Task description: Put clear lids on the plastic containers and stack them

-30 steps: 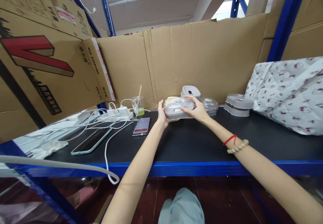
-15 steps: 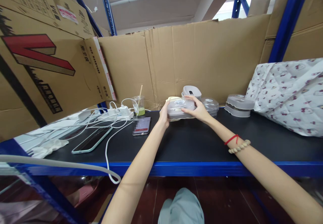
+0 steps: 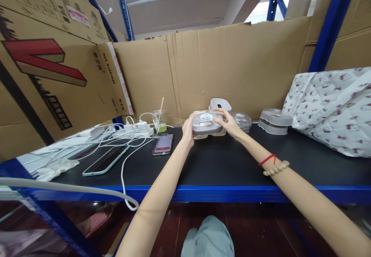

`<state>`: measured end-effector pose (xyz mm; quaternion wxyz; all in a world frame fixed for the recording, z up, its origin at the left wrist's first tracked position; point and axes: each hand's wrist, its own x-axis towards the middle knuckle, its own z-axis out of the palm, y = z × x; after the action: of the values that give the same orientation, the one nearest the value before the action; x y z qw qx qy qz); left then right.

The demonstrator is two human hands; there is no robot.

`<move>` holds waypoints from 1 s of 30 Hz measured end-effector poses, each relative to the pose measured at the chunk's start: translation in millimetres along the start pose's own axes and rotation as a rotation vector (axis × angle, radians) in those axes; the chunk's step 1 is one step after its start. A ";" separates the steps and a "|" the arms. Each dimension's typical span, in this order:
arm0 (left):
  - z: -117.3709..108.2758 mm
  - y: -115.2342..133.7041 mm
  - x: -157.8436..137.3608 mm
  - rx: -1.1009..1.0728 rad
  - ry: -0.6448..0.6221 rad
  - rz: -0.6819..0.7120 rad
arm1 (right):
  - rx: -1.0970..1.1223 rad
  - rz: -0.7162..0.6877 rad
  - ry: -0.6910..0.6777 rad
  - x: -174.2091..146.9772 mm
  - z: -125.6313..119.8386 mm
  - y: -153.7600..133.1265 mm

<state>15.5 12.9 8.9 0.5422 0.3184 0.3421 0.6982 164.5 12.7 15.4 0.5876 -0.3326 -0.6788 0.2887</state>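
Both hands hold a translucent grey plastic lid (image 3: 206, 124) with a round white label and a slot-like grip on its face. My left hand (image 3: 189, 128) clasps its left edge. My right hand (image 3: 227, 123) has its fingers on the upper right edge. Pale yellowish edges show beneath the lid; what they belong to is mostly hidden. Just behind stands a white container (image 3: 220, 104) with a dark oval in its top. Right of my right hand sits a stack of clear plastic lids (image 3: 242, 122).
Two more grey clear lids (image 3: 275, 121) lie stacked by a patterned white bag (image 3: 333, 110). At left are a phone (image 3: 162, 144), another phone (image 3: 106, 160), a cup (image 3: 161, 121) with a straw, and a power strip (image 3: 142, 127) with tangled white cables. Cardboard (image 3: 232, 63) walls the back.
The lid has tilted so that its label and grip face me more. My right thumb has shifted up off its front, and pale edges now show below it.
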 end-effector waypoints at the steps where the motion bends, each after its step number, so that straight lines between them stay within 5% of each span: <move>1: 0.8 0.0 0.2 -0.012 0.018 0.027 | 0.011 0.067 0.039 -1.2 1.3 -3.6; 5: 2.9 0.8 0.9 -0.066 0.032 0.178 | 0.084 0.332 0.089 -6.7 5.2 -16.7; 8: 2.3 1.1 2.2 -0.047 0.044 0.234 | 0.124 0.369 0.083 -8.9 4.9 -19.5; 13: 3.0 1.8 -2.6 0.008 -0.018 0.243 | 0.044 0.347 -0.004 -4.8 -1.4 -13.1; 16: 4.8 4.1 -10.2 0.025 -0.085 0.207 | -0.011 0.105 0.026 3.2 -8.8 -8.3; 19: 5.4 8.8 -16.9 0.048 -0.133 0.058 | -0.054 -0.201 0.265 12.1 -22.4 -4.1; 21: 5.3 11.9 -19.6 0.058 -0.120 0.010 | -0.112 -0.239 0.551 16.4 -36.1 -0.8; 25: 5.7 14.5 -22.4 0.097 -0.072 0.009 | -0.317 -0.077 1.095 19.4 -69.8 7.8; 27: 6.7 14.0 -24.1 0.115 -0.065 0.001 | -0.373 0.048 1.228 18.1 -85.2 12.4; 30: 7.8 12.2 -26.5 0.138 -0.057 -0.007 | -0.357 0.241 1.256 13.8 -100.7 19.8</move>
<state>20.8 -14.1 21.4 0.5308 0.3737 0.3751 0.6618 265.3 35.9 22.6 0.7711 -0.6033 -0.2029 -0.0130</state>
